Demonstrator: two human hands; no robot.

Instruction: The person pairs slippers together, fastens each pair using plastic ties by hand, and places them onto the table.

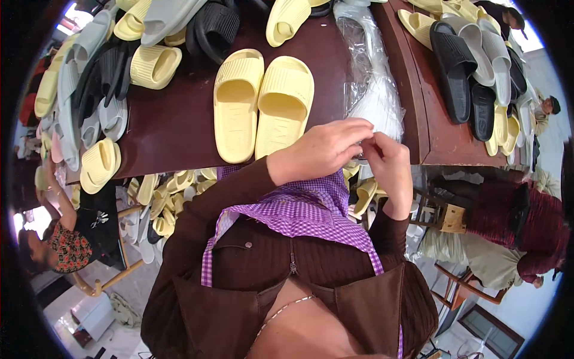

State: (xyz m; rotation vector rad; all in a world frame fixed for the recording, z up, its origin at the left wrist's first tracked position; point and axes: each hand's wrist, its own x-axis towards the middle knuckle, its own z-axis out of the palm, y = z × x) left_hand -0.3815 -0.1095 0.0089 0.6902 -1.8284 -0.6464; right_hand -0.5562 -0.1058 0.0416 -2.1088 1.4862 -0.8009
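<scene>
A pair of pale yellow slide sandals lies side by side on the dark red table (173,131), the left slide (235,134) and the right slide (276,134) with their toes pointing away from me. To their right, my left hand (323,149) and my right hand (390,170) meet at the table's front edge. Both have thumb and fingers pinched together, almost touching. Whatever is between the fingertips is too small to make out. Just beyond them rests a bundle of thin white strands (379,113), partly inside a clear plastic bag (357,45).
Yellow, grey and black slides (214,30) are heaped along the far and left side. More, including a black slide (452,72), cover the adjoining table (433,134). Below are loose yellow slides (164,200). One person (66,245) is at left, another (514,227) at right.
</scene>
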